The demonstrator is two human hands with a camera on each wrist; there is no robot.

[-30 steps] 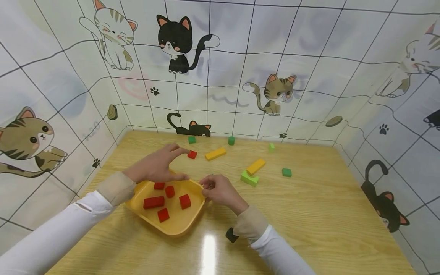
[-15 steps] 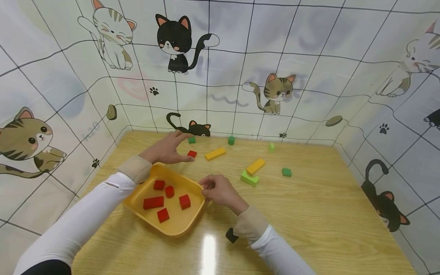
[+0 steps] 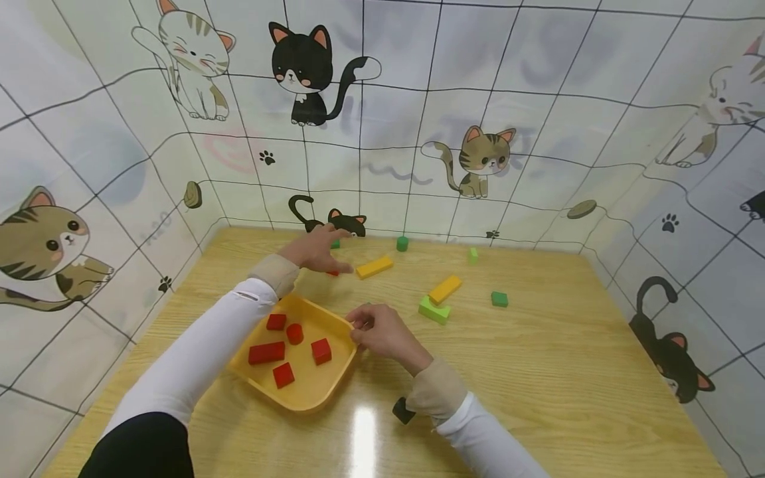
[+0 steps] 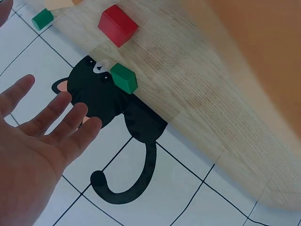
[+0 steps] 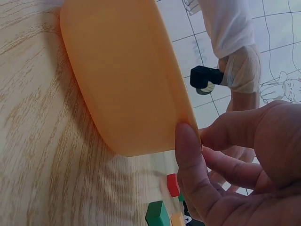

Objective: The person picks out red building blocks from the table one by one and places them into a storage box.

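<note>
My left hand (image 3: pixel 318 251) reaches past the far side of the tray, fingers spread and nothing between them. Under it in the head view, a red block (image 3: pixel 333 273) shows only in part. The left wrist view shows that red block (image 4: pixel 118 26) and a green block (image 4: pixel 123 78) beyond the fingertips. My right hand (image 3: pixel 387 335) pinches the right corner of a yellow plastic tray (image 3: pixel 323 397) between thumb and fingers. Inside the tray lie several red blocks, among them a long one (image 3: pixel 266 352) and a round one (image 3: pixel 295 333).
Yellow bars (image 3: pixel 374 267) and a light green block (image 3: pixel 433 310) lie mid-table, one bar touching the green block. Green blocks, such as a cylinder (image 3: pixel 402 243) and a rectangular one (image 3: pixel 499 299), are scattered farther out. A cat-printed wall (image 3: pixel 394 119) borders the table.
My left hand has moved from over the tray away and to the right, now above the loose red block. The right hand keeps its pinch on the tray corner.
</note>
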